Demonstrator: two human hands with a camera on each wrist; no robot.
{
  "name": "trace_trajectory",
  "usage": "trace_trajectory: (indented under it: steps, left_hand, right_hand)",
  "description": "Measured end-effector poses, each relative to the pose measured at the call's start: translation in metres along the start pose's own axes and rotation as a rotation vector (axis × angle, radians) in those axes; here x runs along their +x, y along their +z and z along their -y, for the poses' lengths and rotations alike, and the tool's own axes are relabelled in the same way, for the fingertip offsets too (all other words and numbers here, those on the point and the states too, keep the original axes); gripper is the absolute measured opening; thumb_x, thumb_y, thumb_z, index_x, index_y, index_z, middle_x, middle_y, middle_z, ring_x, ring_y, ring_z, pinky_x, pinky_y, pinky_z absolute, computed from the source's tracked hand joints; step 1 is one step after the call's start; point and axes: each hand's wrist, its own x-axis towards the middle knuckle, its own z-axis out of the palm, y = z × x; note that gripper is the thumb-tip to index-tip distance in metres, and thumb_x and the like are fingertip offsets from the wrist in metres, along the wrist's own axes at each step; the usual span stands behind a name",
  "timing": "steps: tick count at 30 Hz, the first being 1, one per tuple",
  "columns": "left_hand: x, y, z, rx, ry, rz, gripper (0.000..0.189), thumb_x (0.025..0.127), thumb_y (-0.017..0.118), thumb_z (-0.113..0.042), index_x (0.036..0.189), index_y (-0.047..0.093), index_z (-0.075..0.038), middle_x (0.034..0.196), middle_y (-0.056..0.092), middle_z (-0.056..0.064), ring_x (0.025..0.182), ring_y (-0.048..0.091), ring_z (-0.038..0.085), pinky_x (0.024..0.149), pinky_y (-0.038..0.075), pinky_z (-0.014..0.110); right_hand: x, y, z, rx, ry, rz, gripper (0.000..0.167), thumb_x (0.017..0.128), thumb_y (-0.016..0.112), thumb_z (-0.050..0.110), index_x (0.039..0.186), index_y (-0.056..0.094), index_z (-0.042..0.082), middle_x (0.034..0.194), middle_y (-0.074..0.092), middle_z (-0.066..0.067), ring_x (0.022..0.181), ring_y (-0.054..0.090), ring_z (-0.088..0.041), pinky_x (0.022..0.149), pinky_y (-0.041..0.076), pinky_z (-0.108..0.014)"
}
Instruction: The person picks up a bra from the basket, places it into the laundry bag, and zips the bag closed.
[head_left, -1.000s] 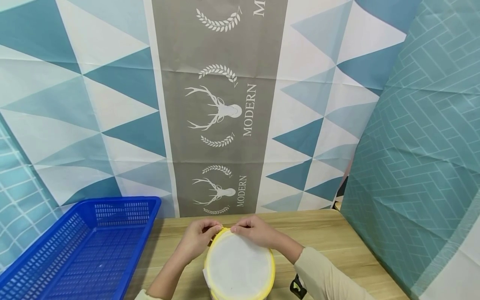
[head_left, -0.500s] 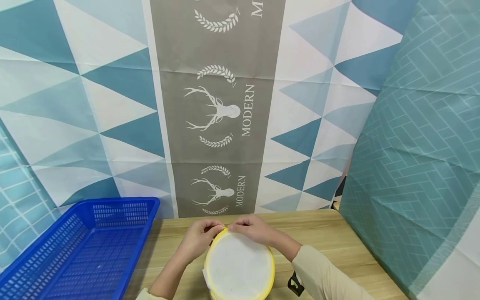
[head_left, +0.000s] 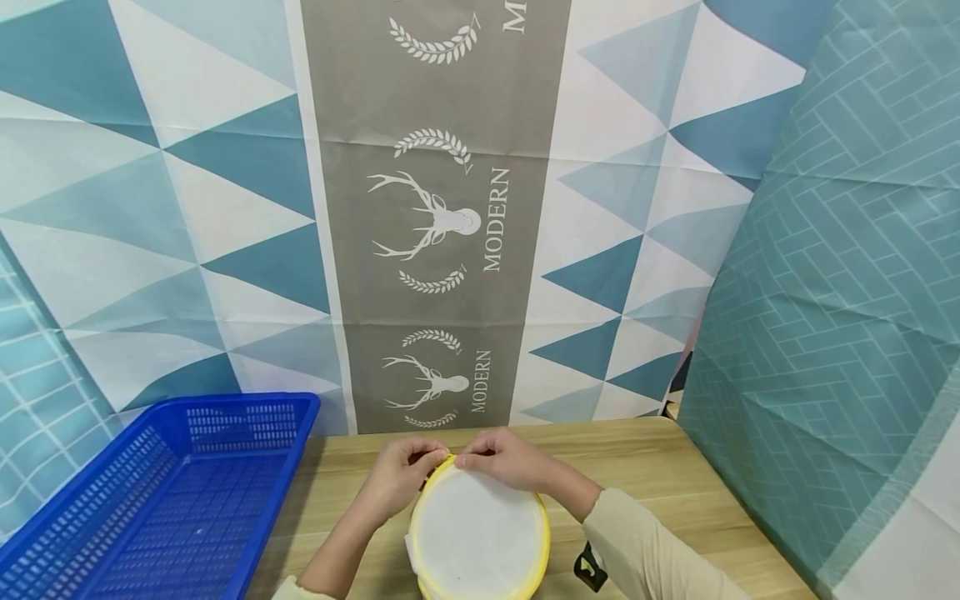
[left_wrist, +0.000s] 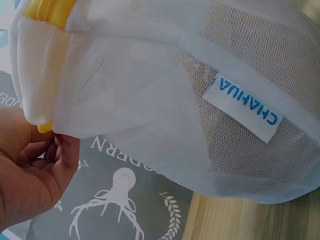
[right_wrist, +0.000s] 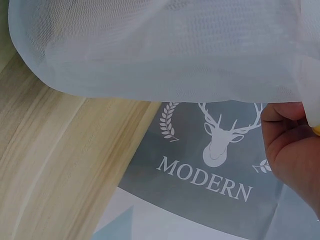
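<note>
A round white mesh laundry bag (head_left: 480, 533) with a yellow zipper (head_left: 547, 542) around its top stands upright at the table's near side. In the left wrist view, a white label (left_wrist: 242, 107) reading CHAHUA is on its mesh side. My left hand (head_left: 393, 479) pinches the bag's far rim at the zipper, thumb against fingertips. Right beside it, my right hand (head_left: 513, 462) pinches the same rim with thumb and finger. In the right wrist view, the right fingertips are partly covered by the white fabric. Whether a zipper pull is between the fingers is hidden.
A blue plastic basket (head_left: 202, 492) with perforated sides stands on the left. On the wooden table (head_left: 637, 467), a small black item with a green mark (head_left: 590, 568) lies near the right sleeve. Patterned cloth (head_left: 442, 250) hangs behind, and teal cloth (head_left: 840, 292) borders the right.
My two hands have drawn slightly closer together at the far rim. The bag stays in about the same place, and both hands keep their pinch.
</note>
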Motion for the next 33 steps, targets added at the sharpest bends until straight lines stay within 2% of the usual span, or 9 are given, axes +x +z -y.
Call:
trace_trajectory:
  steps: [21, 33]
  left_hand:
    - [-0.0013, -0.0028, 0.0036, -0.049, -0.004, 0.018, 0.016, 0.091, 0.059, -0.010, 0.096, 0.067, 0.002, 0.080, 0.066, 0.008, 0.066, 0.060, 0.013, 0.056, 0.052, 0.024]
    - [0.0005, -0.0007, 0.0051, -0.041, -0.015, 0.003, 0.016, 0.091, 0.059, -0.010, 0.096, 0.067, 0.002, 0.078, 0.065, 0.007, 0.065, 0.059, 0.013, 0.055, 0.052, 0.024]
  right_hand:
    - [-0.0026, -0.0008, -0.0037, 0.003, 0.003, -0.011, 0.024, 0.094, 0.056, 0.023, 0.097, 0.073, 0.007, 0.091, 0.063, -0.003, 0.075, 0.055, -0.007, 0.055, 0.051, -0.021]
    - [-0.0039, -0.0025, -0.0046, 0.028, -0.013, -0.016, 0.026, 0.094, 0.056, 0.022, 0.094, 0.072, 0.002, 0.090, 0.062, -0.008, 0.074, 0.053, -0.006, 0.055, 0.051, -0.021]
